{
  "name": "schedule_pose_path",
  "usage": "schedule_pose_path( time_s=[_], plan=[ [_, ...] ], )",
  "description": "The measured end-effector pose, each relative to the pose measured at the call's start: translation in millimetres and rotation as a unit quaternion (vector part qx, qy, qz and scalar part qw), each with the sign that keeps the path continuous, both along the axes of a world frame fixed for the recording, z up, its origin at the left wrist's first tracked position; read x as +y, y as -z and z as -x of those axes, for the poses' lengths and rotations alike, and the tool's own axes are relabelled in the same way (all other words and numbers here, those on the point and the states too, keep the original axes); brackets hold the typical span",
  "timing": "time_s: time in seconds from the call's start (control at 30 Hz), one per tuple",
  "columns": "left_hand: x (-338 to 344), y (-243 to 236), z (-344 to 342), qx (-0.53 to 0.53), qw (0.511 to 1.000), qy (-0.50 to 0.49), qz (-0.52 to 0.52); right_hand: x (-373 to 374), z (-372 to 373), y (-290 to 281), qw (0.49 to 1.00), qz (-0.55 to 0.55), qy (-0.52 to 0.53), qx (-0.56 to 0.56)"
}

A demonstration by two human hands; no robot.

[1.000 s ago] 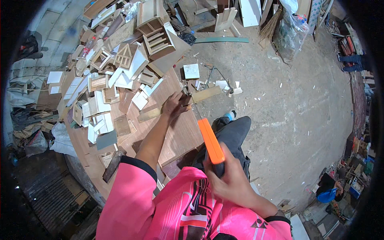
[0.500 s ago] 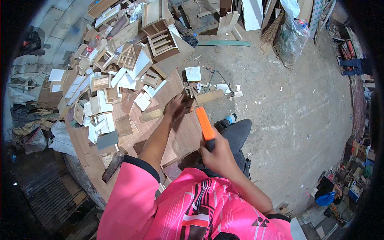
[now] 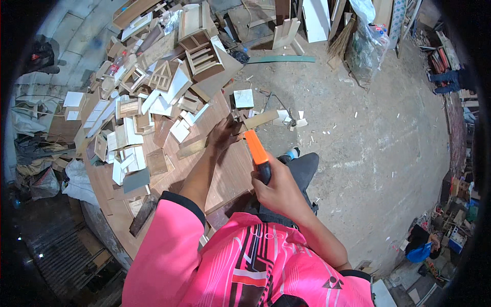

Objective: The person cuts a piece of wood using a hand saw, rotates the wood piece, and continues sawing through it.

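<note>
My right hand [image 3: 276,187] is closed round the black-and-orange handle of a handsaw [image 3: 255,146], whose narrow blade reaches to a pale wooden strip [image 3: 261,119] beside my left hand. My left hand [image 3: 222,135] grips the strip at the edge of a wood-veneer panel [image 3: 227,174], its fingers partly in shadow and behind the saw. The strip lies crosswise, its far end out over the floor. A white square piece [image 3: 243,98] and small offcuts lie just beyond.
A heap of small wooden boxes [image 3: 204,61], panels and offcuts covers the left of the work surface. Leaning boards [image 3: 315,20], a straw broom [image 3: 341,43] and a plastic sack [image 3: 365,56] stand at the back. Clutter [image 3: 429,243] lines the right edge of the concrete floor [image 3: 378,153].
My right hand and the saw have moved forward, away from my body and slightly left, toward my left hand. My left hand stays at about the same place on the strip.
</note>
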State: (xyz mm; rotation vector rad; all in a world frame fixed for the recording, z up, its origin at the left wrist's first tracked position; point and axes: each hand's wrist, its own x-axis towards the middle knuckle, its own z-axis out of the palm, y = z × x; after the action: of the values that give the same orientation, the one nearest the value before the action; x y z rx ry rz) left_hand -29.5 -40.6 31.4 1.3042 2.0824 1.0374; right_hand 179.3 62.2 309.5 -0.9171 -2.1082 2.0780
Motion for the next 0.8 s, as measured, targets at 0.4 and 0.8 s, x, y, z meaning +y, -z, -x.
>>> schedule_pose_path(
  time_s=[0.4,0.8],
  plan=[
    [22.8,-35.6,-12.0,0.169,0.97,0.114,0.132,12.0,11.9,120.8,0.993,-0.106,0.046,-0.019],
    [-8.8,-2.7,5.7,0.175,0.983,0.042,0.024,-0.7,7.5,0.7,0.999,-0.01,0.016,-0.031]
  ],
)
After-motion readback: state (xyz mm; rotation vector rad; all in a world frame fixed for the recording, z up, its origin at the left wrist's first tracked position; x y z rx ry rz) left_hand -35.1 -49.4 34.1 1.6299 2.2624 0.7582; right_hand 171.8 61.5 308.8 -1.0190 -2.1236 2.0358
